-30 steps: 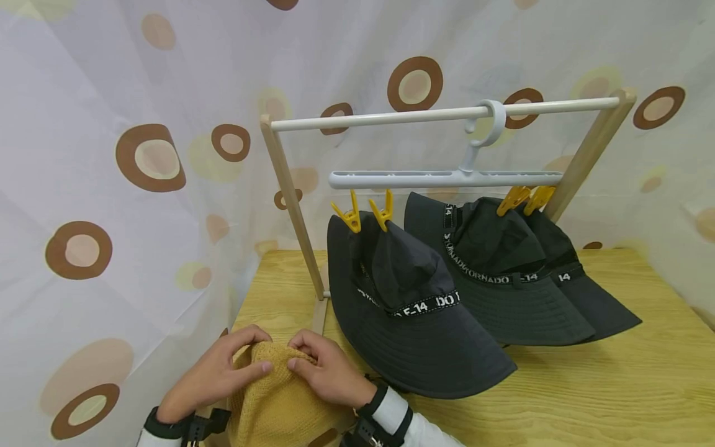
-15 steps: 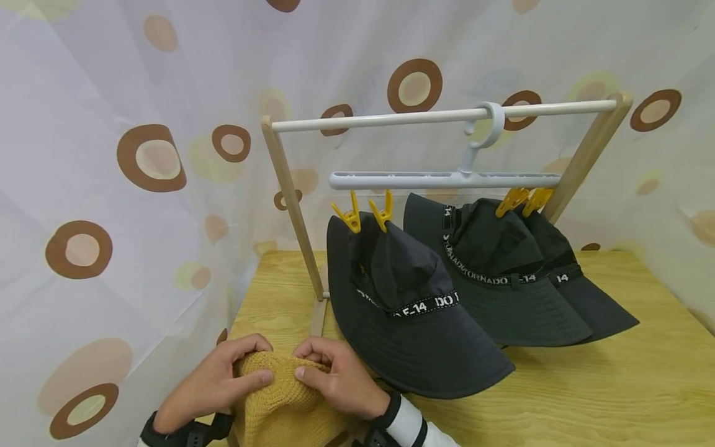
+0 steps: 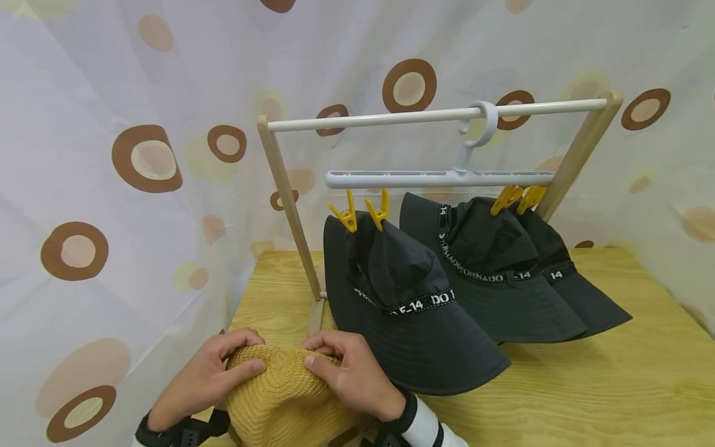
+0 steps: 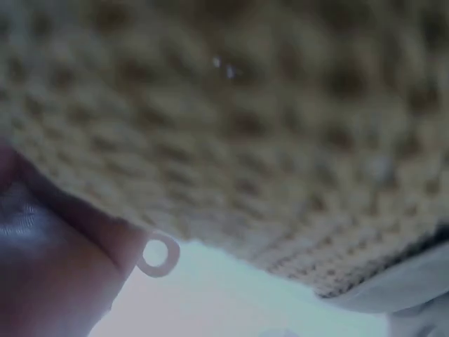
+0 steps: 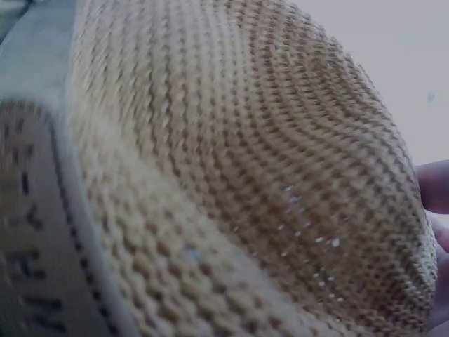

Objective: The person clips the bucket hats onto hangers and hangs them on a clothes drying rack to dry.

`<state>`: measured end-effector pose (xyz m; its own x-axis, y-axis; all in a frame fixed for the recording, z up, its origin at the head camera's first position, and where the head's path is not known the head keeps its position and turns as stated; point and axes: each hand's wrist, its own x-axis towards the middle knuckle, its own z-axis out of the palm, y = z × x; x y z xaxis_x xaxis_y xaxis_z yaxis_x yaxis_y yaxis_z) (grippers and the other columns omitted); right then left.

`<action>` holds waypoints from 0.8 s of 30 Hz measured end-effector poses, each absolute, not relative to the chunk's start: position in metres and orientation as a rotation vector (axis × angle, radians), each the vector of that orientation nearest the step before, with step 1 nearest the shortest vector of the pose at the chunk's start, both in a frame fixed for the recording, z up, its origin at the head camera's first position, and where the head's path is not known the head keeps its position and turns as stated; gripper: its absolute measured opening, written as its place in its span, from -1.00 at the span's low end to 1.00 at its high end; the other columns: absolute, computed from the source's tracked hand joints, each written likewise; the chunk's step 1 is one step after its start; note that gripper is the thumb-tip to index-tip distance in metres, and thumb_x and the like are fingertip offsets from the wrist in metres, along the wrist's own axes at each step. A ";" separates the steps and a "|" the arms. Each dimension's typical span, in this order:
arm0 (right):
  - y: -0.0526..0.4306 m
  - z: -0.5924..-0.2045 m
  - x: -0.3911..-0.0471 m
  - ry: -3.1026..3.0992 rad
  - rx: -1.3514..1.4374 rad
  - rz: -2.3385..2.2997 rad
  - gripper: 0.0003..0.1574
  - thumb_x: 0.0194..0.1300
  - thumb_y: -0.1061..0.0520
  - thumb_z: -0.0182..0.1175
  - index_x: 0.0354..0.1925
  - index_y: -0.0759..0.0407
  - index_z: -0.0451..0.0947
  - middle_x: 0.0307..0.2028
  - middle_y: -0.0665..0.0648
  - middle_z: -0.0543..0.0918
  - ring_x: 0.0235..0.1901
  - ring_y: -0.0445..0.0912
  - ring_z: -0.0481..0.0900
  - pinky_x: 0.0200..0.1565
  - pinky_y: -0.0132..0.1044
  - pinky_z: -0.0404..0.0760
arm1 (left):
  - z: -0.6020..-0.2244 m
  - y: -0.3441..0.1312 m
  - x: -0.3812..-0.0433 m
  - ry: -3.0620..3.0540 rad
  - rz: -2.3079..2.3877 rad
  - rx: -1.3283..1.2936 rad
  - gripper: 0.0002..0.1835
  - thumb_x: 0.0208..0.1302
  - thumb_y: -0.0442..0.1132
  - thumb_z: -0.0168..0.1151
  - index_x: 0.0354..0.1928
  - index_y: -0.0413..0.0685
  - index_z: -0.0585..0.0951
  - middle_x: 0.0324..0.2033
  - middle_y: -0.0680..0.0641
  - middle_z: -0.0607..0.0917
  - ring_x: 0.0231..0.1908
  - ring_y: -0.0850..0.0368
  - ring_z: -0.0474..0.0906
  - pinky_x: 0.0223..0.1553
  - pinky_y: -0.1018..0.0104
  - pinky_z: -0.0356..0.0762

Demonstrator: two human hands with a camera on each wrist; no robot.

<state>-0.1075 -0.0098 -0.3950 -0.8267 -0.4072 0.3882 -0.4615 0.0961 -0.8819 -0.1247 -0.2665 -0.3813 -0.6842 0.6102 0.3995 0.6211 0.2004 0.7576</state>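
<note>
A mustard-yellow knitted hat [image 3: 279, 397] is held up between both hands at the bottom of the head view. My left hand [image 3: 203, 379] pinches its upper left edge, thumb on the near side and fingers behind. The right hand [image 3: 357, 375] pinches the upper right edge in the same way. Ribbed knit [image 4: 245, 140] fills most of the left wrist view, with part of a hand [image 4: 56, 267] at the left. The right wrist view shows the rounded knit [image 5: 280, 140], a brown lettered patch [image 5: 42, 232] and fingertips [image 5: 436, 186] at its right edge.
Right of the hands, dark bucket hats [image 3: 413, 335] hang from yellow clips [image 3: 377, 211] under a white hanger [image 3: 436, 179]. The hanger hooks on a white rod [image 3: 368, 119] between wooden posts [image 3: 287, 205]. All stand over a wooden table [image 3: 586, 385] before a patterned curtain [image 3: 184, 279].
My hands have spread slightly apart, the right one moving rightward. The hat's top edge is now wider and its surface rounder. The hanging hats look unchanged.
</note>
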 end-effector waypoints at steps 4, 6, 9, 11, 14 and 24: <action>-0.004 -0.389 -0.106 -2.296 0.949 1.787 -0.85 0.34 0.24 0.20 -0.16 0.25 0.66 -0.37 0.20 0.76 -0.40 -0.43 0.48 -0.32 -0.47 0.56 | -0.375 -0.263 -0.122 -2.384 -1.562 -1.295 -0.72 0.29 -0.60 0.15 -0.14 -0.06 0.58 -0.28 -0.01 0.65 -0.35 0.26 0.54 -0.34 0.37 0.53; -0.002 -0.385 -0.105 -2.296 0.962 1.758 -0.84 0.35 0.22 0.21 -0.15 0.24 0.66 -0.34 0.19 0.77 -0.39 -0.43 0.49 -0.29 -0.46 0.58 | -0.370 -0.262 -0.123 -2.398 -1.575 -1.306 -0.71 0.29 -0.60 0.14 -0.14 -0.04 0.58 -0.30 0.00 0.63 -0.37 0.26 0.52 -0.35 0.38 0.53; 0.001 -0.378 -0.103 -2.292 0.957 1.753 -0.85 0.36 0.21 0.22 -0.15 0.24 0.66 -0.32 0.18 0.76 -0.38 -0.42 0.50 -0.28 -0.44 0.60 | -0.364 -0.262 -0.124 -2.444 -1.576 -1.303 -0.69 0.31 -0.58 0.13 -0.12 0.02 0.58 -0.30 0.03 0.62 -0.37 0.27 0.51 -0.34 0.37 0.53; 0.004 -0.374 -0.103 -2.294 0.951 1.765 -0.86 0.36 0.22 0.22 -0.15 0.23 0.66 -0.32 0.18 0.76 -0.39 -0.41 0.50 -0.28 -0.44 0.60 | -0.360 -0.262 -0.126 -2.479 -1.576 -1.306 -0.68 0.33 -0.56 0.12 -0.10 0.05 0.58 -0.29 0.07 0.62 -0.36 0.28 0.51 -0.32 0.37 0.53; 0.006 -0.370 -0.101 -2.311 0.937 1.766 -0.86 0.35 0.22 0.22 -0.15 0.22 0.67 -0.30 0.18 0.76 -0.37 -0.40 0.51 -0.25 -0.43 0.61 | -0.357 -0.261 -0.128 -2.489 -1.582 -1.324 -0.69 0.34 -0.55 0.11 -0.12 0.05 0.58 -0.31 0.05 0.61 -0.37 0.27 0.49 -0.32 0.35 0.51; 0.010 -0.358 -0.097 -2.429 0.928 1.721 -0.82 0.41 0.12 0.20 -0.08 0.13 0.66 -0.16 0.11 0.75 -0.22 -0.28 0.64 -0.13 -0.42 0.64 | -0.356 -0.260 -0.129 -2.288 -1.608 -1.492 -0.65 0.24 -0.68 0.09 -0.19 -0.05 0.55 -0.38 -0.03 0.54 -0.40 0.22 0.43 -0.39 0.35 0.47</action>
<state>-0.0975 0.0095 -0.3576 -0.8225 -0.4505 0.3471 -0.4768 0.2136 -0.8526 -0.1295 -0.2597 -0.3555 -0.5566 0.6936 0.4573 0.6651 0.0422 0.7456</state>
